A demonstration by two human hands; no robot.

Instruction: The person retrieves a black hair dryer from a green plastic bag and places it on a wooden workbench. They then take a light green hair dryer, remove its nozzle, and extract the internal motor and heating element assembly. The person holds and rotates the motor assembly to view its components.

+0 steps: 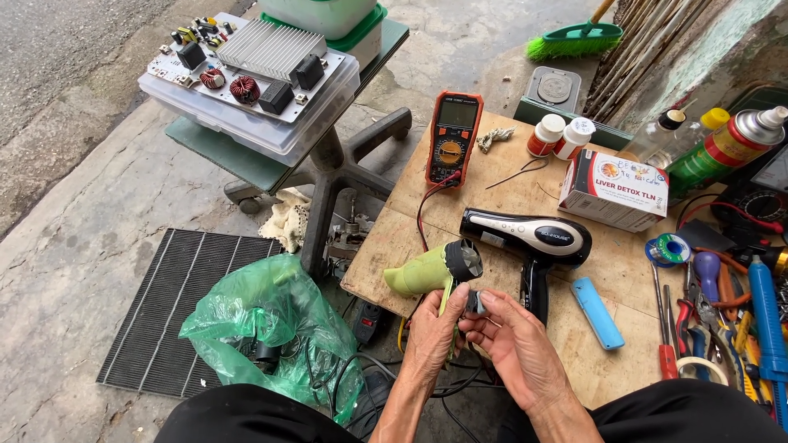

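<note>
My left hand (432, 332) and my right hand (517, 340) meet at the front edge of a low wooden table (624, 271). Both pinch a small dark part (475, 303) between the fingertips. Right above it lies a light green hair dryer (431, 271) with its open barrel end facing right; my left fingers touch its handle. A black and silver hair dryer (529, 238) lies just behind, its handle pointing toward my right hand. A blue lighter-shaped bar (597, 312) rests to the right.
An orange multimeter (453, 138) with red and black leads sits at the table's back. A white box (616, 190), pill bottles (560, 136), a spray can (722, 152) and several hand tools (722, 328) crowd the right. A green plastic bag (271, 328), a grille (176, 303) and a chair holding a circuit board (246, 70) stand left.
</note>
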